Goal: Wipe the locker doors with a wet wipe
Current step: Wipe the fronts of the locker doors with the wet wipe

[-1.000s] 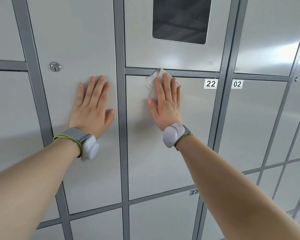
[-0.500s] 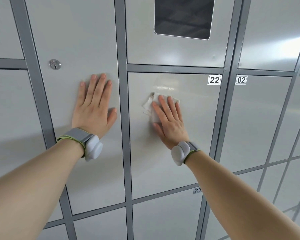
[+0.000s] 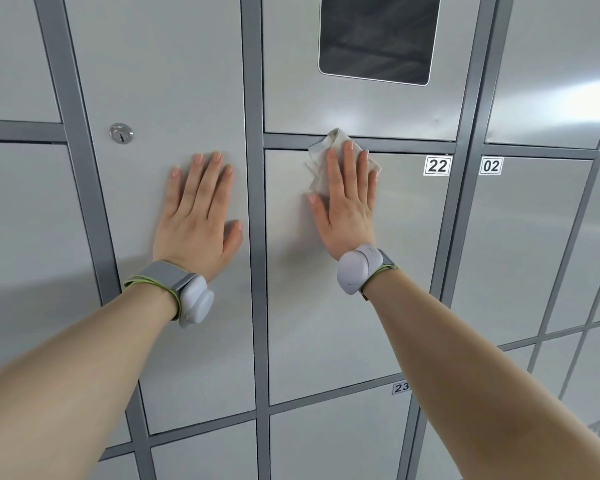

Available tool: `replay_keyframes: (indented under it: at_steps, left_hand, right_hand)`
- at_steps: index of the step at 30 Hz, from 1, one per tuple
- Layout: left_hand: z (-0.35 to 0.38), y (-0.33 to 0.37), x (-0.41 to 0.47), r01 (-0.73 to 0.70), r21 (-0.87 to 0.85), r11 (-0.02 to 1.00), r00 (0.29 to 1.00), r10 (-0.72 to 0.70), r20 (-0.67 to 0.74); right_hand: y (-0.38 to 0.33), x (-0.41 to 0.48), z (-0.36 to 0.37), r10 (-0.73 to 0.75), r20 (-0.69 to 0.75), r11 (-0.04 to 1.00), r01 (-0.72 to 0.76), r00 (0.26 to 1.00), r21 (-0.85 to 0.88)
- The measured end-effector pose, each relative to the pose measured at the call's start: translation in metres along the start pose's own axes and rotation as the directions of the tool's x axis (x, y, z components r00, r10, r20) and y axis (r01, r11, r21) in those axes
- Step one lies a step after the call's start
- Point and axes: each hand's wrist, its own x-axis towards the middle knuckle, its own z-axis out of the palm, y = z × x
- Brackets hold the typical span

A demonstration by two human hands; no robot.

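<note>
Wet wipe (image 3: 321, 161) is pressed flat beneath straight fingers of right hand (image 3: 347, 206) at top edge of door 22 (image 3: 343, 323); left hand (image 3: 198, 216) lies open-palmed, empty, on adjacent door (image 3: 174, 81).

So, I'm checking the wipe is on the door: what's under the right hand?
A wipe lies under the right hand, pressed flat against the top of door 22. Its edges stick out above and left; the part beneath the hand is hidden.
</note>
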Motion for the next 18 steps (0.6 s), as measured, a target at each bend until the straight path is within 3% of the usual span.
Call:
replay_keyframes:
  at_steps: [6, 18]
  left_hand:
    - [0.001, 0.000, 0.000, 0.001, 0.014, 1.000, 1.000, -0.001, -0.016]
    - [0.001, 0.000, -0.001, -0.002, -0.001, 1.000, 1.000, 0.002, -0.019]
  right_hand:
    - [-0.001, -0.001, -0.001, -0.006, 0.011, 1.000, 0.006, 1.000, 0.012]
    - [-0.002, -0.016, 0.006, -0.182, 0.065, 0.983, 0.183, 0.981, -0.010]
